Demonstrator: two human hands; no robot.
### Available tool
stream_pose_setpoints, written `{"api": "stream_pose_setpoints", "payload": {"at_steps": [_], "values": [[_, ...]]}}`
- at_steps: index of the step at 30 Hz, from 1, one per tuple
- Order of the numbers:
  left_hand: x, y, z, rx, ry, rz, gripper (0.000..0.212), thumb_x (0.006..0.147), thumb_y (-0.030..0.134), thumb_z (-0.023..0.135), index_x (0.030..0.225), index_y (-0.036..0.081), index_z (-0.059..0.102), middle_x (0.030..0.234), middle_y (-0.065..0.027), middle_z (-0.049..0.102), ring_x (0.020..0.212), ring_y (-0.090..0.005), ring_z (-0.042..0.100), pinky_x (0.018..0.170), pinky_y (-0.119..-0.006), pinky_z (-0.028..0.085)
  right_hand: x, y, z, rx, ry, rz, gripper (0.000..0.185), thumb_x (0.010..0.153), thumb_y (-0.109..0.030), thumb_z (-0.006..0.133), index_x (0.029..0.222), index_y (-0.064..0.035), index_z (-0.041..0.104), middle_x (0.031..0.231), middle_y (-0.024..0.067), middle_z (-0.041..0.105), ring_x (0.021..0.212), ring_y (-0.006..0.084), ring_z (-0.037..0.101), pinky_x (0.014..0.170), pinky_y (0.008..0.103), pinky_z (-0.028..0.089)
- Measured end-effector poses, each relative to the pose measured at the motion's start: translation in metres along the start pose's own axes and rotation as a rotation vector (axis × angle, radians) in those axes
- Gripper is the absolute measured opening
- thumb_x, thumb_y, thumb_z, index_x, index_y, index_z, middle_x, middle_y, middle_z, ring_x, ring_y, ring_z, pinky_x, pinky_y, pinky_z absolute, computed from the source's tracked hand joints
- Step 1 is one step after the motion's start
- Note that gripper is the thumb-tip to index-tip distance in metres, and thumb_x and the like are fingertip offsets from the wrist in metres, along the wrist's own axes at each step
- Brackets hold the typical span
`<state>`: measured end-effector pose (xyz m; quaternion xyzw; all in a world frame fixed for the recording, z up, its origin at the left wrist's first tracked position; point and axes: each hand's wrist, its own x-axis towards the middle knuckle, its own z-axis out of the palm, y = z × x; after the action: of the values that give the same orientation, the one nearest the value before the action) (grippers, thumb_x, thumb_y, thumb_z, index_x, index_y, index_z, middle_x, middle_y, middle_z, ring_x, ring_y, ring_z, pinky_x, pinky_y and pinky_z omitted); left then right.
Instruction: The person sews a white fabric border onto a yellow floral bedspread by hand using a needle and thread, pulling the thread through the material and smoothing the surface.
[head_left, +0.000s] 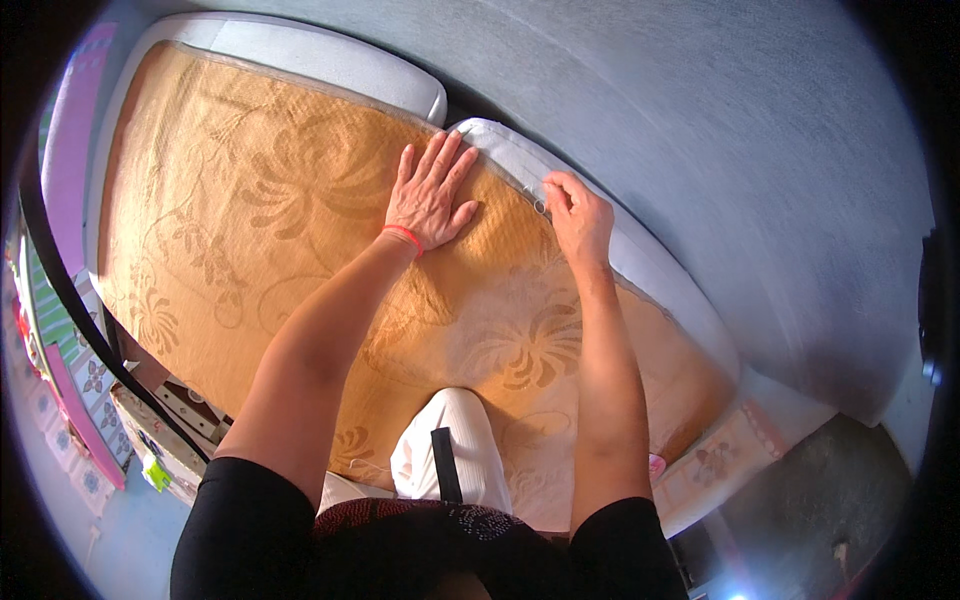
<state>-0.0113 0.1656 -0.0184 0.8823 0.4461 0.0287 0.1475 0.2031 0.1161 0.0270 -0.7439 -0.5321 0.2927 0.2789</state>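
An orange cover (330, 135) with a floral pattern lies over a light-coloured cushion or mattress (300, 60), its grey-edged border running along the far side. My left hand (435, 191) presses flat on the cover near this border, fingers spread; a red band circles the wrist. Further right, my right hand (583, 221) is over the border with thumb and forefinger pinched together. Whatever sits between those fingertips is too small to make out. A small ring or loop (539, 207) shows at the border beside them, with thin pale strands near it.
A grey-blue wall (712, 150) rises behind the far side. My knee in white trousers (450, 450) rests on the cover. Left are a dark curved bar (67, 270), a worn box (142, 420) and a bright green item (156, 474). A pink object (657, 466) lies by my right arm.
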Motion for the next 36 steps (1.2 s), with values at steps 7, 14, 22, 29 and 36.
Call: {"api": "stream_pose_setpoints", "payload": {"at_steps": [7,14,22,29,36], "values": [[0.0,-0.001,0.0,0.015,0.019,0.037,0.062,0.086,0.049,0.044,0.142,0.028,0.034,0.152,-0.0116,0.019,0.141,-0.0277,0.017,0.111,-0.053,0.009,0.003,0.017,0.006,-0.065,-0.138,-0.112,0.012,0.085,-0.018,0.06,0.096,-0.0126,0.063,0.086,0.0073,0.068,0.077,0.0309,0.065,0.066,0.0393,0.051],[-0.004,-0.002,0.002,0.075,0.009,0.215,0.052,0.087,0.031,0.052,0.138,0.029,0.041,0.149,0.0018,0.029,0.14,-0.0196,0.022,0.112,-0.053,0.011,0.005,0.018,0.01,-0.059,-0.185,-0.084,0.015,0.086,-0.015,0.058,0.1,-0.0121,0.064,0.09,0.0098,0.068,0.081,0.032,0.065,0.07,0.0401,0.051],[0.003,0.008,-0.011,-0.049,-0.039,0.158,0.057,0.083,0.025,0.049,0.138,0.016,0.041,0.146,0.0012,0.035,0.137,-0.0179,0.028,0.112,-0.051,0.011,0.007,0.011,0.0,-0.107,-0.235,-0.144,0.017,0.086,-0.013,0.057,0.1,-0.011,0.065,0.089,0.012,0.068,0.08,0.0328,0.064,0.071,0.0411,0.051],[0.001,0.006,-0.005,-0.062,0.001,0.176,0.058,0.08,0.026,0.05,0.137,0.016,0.043,0.146,0.0009,0.036,0.136,-0.0175,0.03,0.112,-0.051,0.011,0.011,0.006,0.004,-0.286,-0.277,-0.128,0.013,0.087,-0.015,0.054,0.098,-0.0118,0.061,0.077,0.0153,0.066,0.075,0.0342,0.065,0.065,0.0428,0.05],[0.002,0.005,-0.004,-0.074,0.028,0.177,0.057,0.079,0.025,0.052,0.135,0.016,0.046,0.146,-0.0014,0.036,0.136,-0.0178,0.03,0.111,-0.052,0.012,0.011,0.011,0.019,-0.447,-0.208,-0.254,0.006,0.086,-0.01,0.048,0.092,-0.0098,0.047,0.065,0.0161,0.062,0.066,0.0358,0.064,0.058,0.0466,0.048]]}}
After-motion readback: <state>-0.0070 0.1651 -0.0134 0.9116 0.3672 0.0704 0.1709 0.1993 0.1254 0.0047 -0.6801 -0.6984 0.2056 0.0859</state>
